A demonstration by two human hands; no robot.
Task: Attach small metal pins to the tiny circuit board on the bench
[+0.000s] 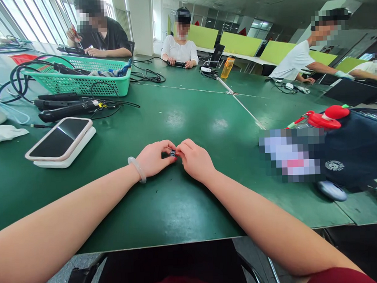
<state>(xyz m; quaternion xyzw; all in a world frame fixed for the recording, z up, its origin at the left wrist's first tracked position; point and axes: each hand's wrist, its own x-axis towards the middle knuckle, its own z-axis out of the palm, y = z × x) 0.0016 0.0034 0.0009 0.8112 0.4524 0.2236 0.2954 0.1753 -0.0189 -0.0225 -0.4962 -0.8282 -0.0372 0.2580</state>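
Observation:
Over the middle of the green table [142, 225], my two hands meet at the fingertips. My left hand [153, 158], with a pale bangle [136, 169] at its wrist, pinches a small dark piece with light marks [173, 153]. It is too small to name. My right hand [195, 160] has its fingers closed against the right end of that piece. Its fingertips hide whatever they grip there. A tiny red spot shows between the two hands.
To the left lie a phone [63, 137] on a white box, black tools [68, 107] with cables, and a green basket [81, 81]. A dark bag [355, 148], a mouse [332, 191] and a red-lidded bottle [328, 118] are at the right. Several people sit or lean around the table.

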